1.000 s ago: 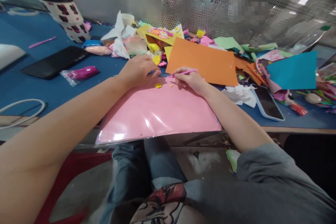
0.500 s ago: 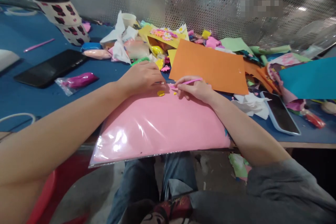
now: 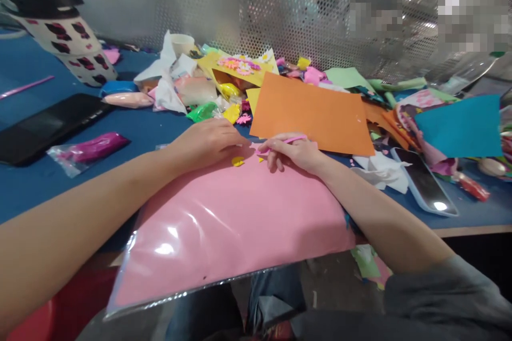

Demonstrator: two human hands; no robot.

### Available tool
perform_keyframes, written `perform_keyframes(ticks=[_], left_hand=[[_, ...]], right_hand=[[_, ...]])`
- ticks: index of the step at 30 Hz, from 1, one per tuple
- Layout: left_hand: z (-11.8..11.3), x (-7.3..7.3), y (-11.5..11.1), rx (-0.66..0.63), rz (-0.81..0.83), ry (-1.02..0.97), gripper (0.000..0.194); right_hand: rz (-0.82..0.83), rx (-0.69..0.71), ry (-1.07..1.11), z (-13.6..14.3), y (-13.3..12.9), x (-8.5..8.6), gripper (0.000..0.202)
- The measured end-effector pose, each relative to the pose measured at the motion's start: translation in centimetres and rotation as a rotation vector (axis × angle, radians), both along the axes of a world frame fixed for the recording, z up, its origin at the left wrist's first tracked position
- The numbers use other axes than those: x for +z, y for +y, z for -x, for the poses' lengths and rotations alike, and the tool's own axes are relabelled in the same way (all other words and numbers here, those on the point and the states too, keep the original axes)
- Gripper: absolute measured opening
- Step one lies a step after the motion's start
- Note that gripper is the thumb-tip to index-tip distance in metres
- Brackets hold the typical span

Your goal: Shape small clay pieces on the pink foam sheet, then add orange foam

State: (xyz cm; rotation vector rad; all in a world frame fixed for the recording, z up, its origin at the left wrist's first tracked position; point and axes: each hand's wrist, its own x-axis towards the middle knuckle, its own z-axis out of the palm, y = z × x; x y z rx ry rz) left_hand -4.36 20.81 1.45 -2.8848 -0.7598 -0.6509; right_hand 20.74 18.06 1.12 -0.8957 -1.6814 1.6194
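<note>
Pink, film-covered sheet [image 3: 240, 213], one in number, is lying on the blue surface [image 3: 24, 192], its near edge projecting beyond the surface's edge above the person's legs. Two yellow pieces are resting near its far edge: one larger piece [image 3: 238, 161] below the left fingertips, and one smaller piece [image 3: 261, 159] beside the right fingers. Two hands are working there. The right hand [image 3: 294, 152] is pinching one pink stick [image 3: 296, 138] between thumb and forefinger, its other fingers curling beneath. The left hand [image 3: 210, 141] is arching over the far edge, fingers bent and lying close together; whether it is gripping anything cannot be told, as its fingertips are hiding the spot. A second pink stick [image 3: 26, 87] is lying at far left.

Around these are standing or lying one patterned bottle [image 3: 80, 48], one white cup [image 3: 182, 42], one black slab [image 3: 52, 122], one phone [image 3: 424, 181], one magenta packet [image 3: 96, 147], one orange sheet [image 3: 310, 112] and one blue sheet [image 3: 460, 127].

Compared with the frame half a second earlier, the sheet is appearing lower in the view, the green packet [image 3: 202, 112] is showing more fully behind the left hand, and the phone is now reflecting a bright spot. The two yellow pieces are keeping their places on the sheet.
</note>
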Motion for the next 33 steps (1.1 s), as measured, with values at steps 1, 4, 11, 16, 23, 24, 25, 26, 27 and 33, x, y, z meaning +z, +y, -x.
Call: perform_keyframes(ticks=[1,4,11,16,23,24,25,26,27,33], left_hand=[[0.0,0.0,-0.1,0.02,0.038,-0.007,0.036],[0.0,0.4,-0.4,0.07,0.154,0.002,0.04],[-0.5,0.9,-0.8,0.066,0.267,0.0,0.049],[-0.7,0.6,-0.8,0.052,0.264,-0.037,0.043],[-0.5,0.7,-1.0,0.038,0.264,-0.082,0.038],[-0.4,0.7,-1.0,0.035,0.26,-0.072,0.038],[-0.4,0.7,-1.1,0.033,0.256,-0.064,0.04],[-0.4,0.7,-1.1,0.028,0.254,-0.058,0.042],[-0.4,0.7,-1.1,0.023,0.257,-0.054,0.044],[-0.3,0.7,-0.9,0.004,0.234,-0.038,0.042]], right_hand=[[0.005,0.006,0.004,0.0,-0.1,0.0,0.031],[-0.009,-0.001,-0.005,-0.1,-0.2,0.1,0.03],[-0.047,-0.002,-0.052,-0.6,-0.5,0.1,0.026],[-0.048,-0.007,-0.05,-0.6,-0.6,0.0,0.026],[-0.027,-0.06,0.051,-0.2,-0.6,-0.2,0.021],[-0.024,-0.057,0.057,-0.2,-0.6,-0.2,0.02],[-0.02,-0.05,0.062,-0.1,-0.6,-0.2,0.02],[-0.016,-0.042,0.065,-0.1,-0.6,-0.1,0.022],[-0.012,-0.036,0.067,0.0,-0.6,-0.1,0.023],[-0.04,-0.054,0.031,-0.2,-0.5,-0.2,0.024]])
